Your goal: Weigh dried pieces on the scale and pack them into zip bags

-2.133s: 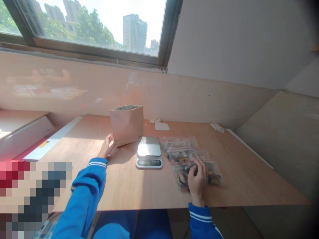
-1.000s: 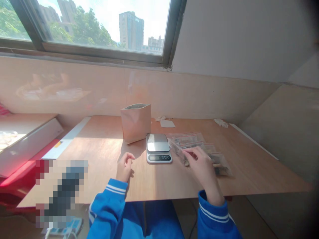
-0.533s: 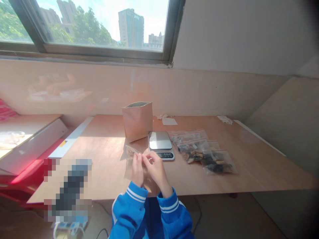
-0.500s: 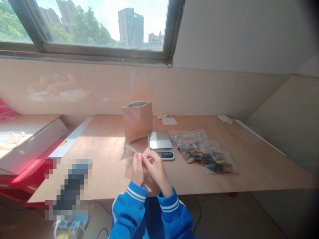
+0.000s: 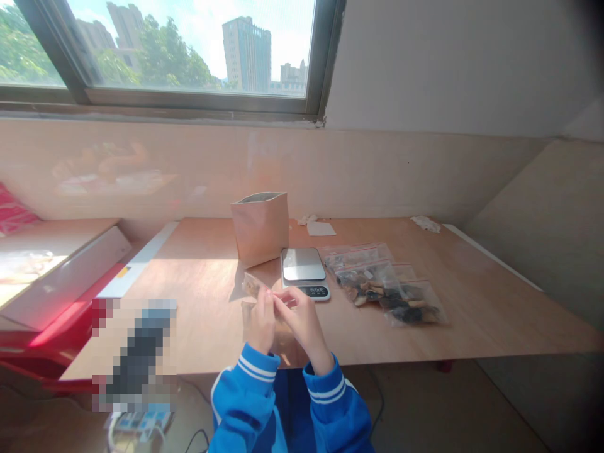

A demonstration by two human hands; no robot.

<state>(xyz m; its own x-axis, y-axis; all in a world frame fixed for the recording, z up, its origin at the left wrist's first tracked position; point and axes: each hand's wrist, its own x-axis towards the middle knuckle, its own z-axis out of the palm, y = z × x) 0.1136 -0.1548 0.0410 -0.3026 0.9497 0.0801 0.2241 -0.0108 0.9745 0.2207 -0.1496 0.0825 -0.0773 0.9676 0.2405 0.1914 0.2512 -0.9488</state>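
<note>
A small clear plastic bag (image 5: 251,285) with brownish bits inside is pinched between both my hands, in front of the scale. My left hand (image 5: 262,321) is closed on it, fingertips up. My right hand (image 5: 301,319) is closed too, thumb and forefinger pressed at the bag's edge beside the left fingertips. Most of the bag lies hidden behind my fingers. Just beyond my hands sits a digital kitchen scale (image 5: 303,264) with a bare steel plate and a lit display. An open-topped brown paper bag (image 5: 260,229) stands upright behind it to the left.
Several clear zip bags (image 5: 410,305) of dark and brown dried pieces lie right of the scale. A white paper piece (image 5: 321,228) and crumpled tissue (image 5: 426,224) rest at the back of the wooden table (image 5: 476,302). A pixelated dark object (image 5: 141,346) is at the left.
The small plastic bag tilts more to the right and shows less above my left fingers. Both hands have shifted slightly right, still pinching together. The camera view has moved a little.
</note>
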